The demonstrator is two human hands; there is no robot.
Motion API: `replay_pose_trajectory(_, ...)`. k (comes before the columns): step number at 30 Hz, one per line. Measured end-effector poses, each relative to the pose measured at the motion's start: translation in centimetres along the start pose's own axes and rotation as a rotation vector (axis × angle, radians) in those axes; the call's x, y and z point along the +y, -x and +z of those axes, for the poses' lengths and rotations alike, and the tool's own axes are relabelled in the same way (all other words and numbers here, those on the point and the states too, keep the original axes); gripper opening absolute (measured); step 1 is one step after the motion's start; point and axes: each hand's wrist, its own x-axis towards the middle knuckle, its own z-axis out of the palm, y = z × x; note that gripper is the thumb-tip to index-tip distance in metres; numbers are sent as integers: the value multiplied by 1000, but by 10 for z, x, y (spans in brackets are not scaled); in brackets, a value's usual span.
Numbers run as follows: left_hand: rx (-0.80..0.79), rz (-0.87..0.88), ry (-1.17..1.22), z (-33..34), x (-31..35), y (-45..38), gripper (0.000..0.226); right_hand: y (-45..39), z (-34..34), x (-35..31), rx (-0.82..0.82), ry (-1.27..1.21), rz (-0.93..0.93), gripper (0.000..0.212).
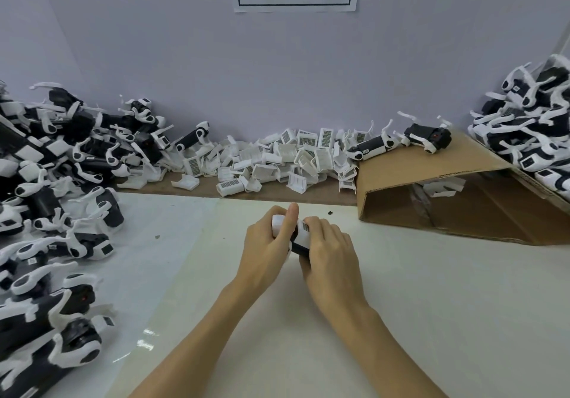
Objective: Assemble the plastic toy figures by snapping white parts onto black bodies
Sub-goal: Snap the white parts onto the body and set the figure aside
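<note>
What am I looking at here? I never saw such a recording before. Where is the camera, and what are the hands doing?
The camera sits on a person's head and looks down at their own two bare hands; there is no robot. The left hand and the right hand together grip one toy figure, black with a white part, above the pale table. At the back lies a heap of loose white parts. Piles of black-and-white figures lie at the left, more at the far right. A cardboard box lies on its side.

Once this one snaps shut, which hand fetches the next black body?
Left, probably. The pile of black bodies lies on the left hand's side; the right hand would have to cross over.
</note>
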Motion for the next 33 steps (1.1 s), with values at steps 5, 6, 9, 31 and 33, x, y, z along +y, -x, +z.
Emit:
replay_pose_trajectory(5, 4, -37, 37, 0, 0, -1, 81, -3, 0, 4, -59, -12, -22, 43)
replay_pose_trajectory(6, 2, -44, 23, 0, 0, -2, 82, -2, 0, 5, -58, -12, -28, 43)
replay_pose_trajectory(9, -19, -47, -4, -2, -1, -2, 82, -1, 3, 4, -39, -12, -23, 46)
replay_pose_trajectory(31, 82, -221, 78, -14, 1, -12, 50, -10, 0, 14, 57, -226, -144, 46)
replay_pose_trajectory(33, 34, -204, 97, -16, 6, -11, 45, -9, -4, 21, -59, -509, -36, 45)
